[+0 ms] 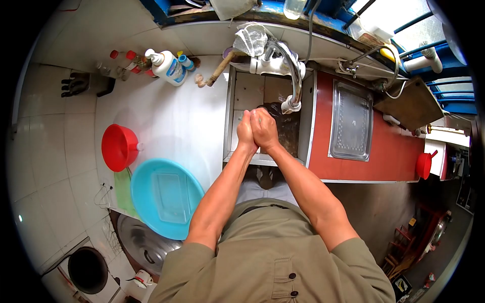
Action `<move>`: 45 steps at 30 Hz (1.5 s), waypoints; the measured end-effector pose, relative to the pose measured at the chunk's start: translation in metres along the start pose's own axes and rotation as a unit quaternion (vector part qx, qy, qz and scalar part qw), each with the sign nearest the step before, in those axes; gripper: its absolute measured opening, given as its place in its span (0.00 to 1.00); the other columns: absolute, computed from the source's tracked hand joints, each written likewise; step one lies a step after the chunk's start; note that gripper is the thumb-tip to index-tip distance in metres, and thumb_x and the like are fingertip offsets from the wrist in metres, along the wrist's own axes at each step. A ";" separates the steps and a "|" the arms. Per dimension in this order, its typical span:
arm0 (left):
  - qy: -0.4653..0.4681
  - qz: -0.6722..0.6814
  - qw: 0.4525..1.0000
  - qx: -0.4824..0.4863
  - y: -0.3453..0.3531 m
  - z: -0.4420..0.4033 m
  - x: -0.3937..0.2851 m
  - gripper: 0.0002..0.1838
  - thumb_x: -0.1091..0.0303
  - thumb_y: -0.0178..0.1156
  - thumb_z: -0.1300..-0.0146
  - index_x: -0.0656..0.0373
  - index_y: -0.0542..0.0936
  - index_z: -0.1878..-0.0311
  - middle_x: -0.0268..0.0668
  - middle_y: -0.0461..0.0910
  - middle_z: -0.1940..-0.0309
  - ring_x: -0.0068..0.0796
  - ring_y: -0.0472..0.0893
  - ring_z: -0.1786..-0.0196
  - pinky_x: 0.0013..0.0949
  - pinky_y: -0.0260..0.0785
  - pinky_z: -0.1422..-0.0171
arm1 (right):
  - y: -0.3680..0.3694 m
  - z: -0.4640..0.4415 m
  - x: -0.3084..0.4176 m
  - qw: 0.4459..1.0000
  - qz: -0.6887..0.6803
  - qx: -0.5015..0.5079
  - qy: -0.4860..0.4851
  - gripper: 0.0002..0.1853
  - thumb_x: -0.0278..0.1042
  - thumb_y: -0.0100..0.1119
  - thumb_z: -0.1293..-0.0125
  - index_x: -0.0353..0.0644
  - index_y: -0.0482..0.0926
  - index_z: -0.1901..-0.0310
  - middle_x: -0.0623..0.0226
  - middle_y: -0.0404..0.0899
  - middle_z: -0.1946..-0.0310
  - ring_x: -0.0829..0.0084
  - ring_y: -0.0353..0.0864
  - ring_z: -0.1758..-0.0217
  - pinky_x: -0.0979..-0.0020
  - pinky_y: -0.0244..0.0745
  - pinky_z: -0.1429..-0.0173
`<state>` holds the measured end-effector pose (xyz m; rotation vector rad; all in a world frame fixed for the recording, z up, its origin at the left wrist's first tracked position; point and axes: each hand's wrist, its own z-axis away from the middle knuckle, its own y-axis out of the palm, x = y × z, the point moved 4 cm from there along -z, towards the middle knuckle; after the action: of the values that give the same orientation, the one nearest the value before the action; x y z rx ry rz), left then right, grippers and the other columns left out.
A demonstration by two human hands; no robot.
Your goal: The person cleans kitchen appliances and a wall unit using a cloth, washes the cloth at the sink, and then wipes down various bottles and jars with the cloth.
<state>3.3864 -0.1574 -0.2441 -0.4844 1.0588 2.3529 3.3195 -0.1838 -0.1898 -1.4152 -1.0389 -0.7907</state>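
Over the sink (241,96) my two hands are pressed together. My left hand (245,132) is closed, thumb side up, its inner fingers hidden. Lapped against it is my right hand (265,130), with its fingers curled around the left. Whether anything small lies between the palms cannot be seen. Just beyond and to the right of them, the curved faucet (295,76) ends in a white spout head (291,105). No water stream can be made out. Something dark (288,126) lies in the right part of the basin, under my hands.
Left on the counter stand a white pump bottle (169,68), a red basin (119,147) and a blue basin (189,202) holding a clear tub (172,197). A wooden-handled tool (220,69) rests by the sink. To the right are a metal tray (351,121) and a cutting board (411,106).
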 end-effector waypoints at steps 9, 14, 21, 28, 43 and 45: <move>0.020 -0.122 0.992 0.036 -0.009 0.004 -0.062 0.31 0.44 0.42 0.26 0.65 0.69 0.38 0.39 0.76 0.51 0.29 0.77 0.49 0.33 0.70 0.43 | 0.018 0.022 0.005 0.967 -0.149 0.099 0.181 0.27 0.48 0.61 0.36 0.38 0.69 0.43 0.59 0.79 0.57 0.68 0.77 0.52 0.68 0.71 0.45; 0.014 -0.186 0.979 0.082 -0.012 0.029 -0.111 0.23 0.61 0.56 0.31 0.63 0.70 0.37 0.35 0.77 0.53 0.22 0.76 0.50 0.31 0.71 0.46 | 0.027 0.007 -0.006 0.885 -0.348 0.096 0.292 0.14 0.34 0.54 0.31 0.39 0.74 0.47 0.64 0.79 0.56 0.75 0.78 0.56 0.72 0.75 0.51; 0.335 -0.461 0.821 -0.037 -0.026 0.012 -0.266 0.17 0.61 0.53 0.29 0.60 0.79 0.45 0.31 0.82 0.57 0.18 0.78 0.54 0.25 0.70 0.51 | 0.028 -0.008 0.044 0.631 -0.616 0.146 0.449 0.21 0.49 0.50 0.32 0.46 0.76 0.45 0.65 0.80 0.49 0.66 0.78 0.46 0.54 0.73 0.43; 0.369 -0.395 0.832 -0.124 -0.003 -0.066 -0.372 0.18 0.61 0.55 0.30 0.63 0.80 0.44 0.37 0.82 0.51 0.22 0.78 0.50 0.26 0.68 0.43 | 0.105 -0.098 0.087 0.775 -0.545 0.114 0.297 0.19 0.21 0.54 0.40 0.36 0.70 0.46 0.62 0.76 0.56 0.69 0.79 0.56 0.67 0.78 0.53; 0.304 -0.237 0.921 -0.053 -0.024 -0.100 -0.355 0.19 0.60 0.62 0.34 0.62 0.81 0.45 0.33 0.82 0.55 0.21 0.79 0.56 0.26 0.71 0.51 | 0.198 -0.175 0.097 0.856 -0.467 0.095 0.200 0.27 0.16 0.56 0.45 0.39 0.69 0.41 0.62 0.76 0.54 0.70 0.77 0.51 0.71 0.73 0.46; 0.328 -0.258 0.906 -0.066 -0.025 -0.102 -0.354 0.19 0.59 0.62 0.35 0.62 0.81 0.46 0.33 0.82 0.55 0.20 0.79 0.56 0.26 0.70 0.48 | 0.198 -0.177 0.096 0.849 -0.478 0.119 0.191 0.27 0.15 0.55 0.46 0.38 0.69 0.41 0.62 0.76 0.54 0.70 0.77 0.51 0.71 0.73 0.46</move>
<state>3.6970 -0.3289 -0.1431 -1.4851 0.8795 1.8082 3.5560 -0.3358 -0.1580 -0.4085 -1.4519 -1.5170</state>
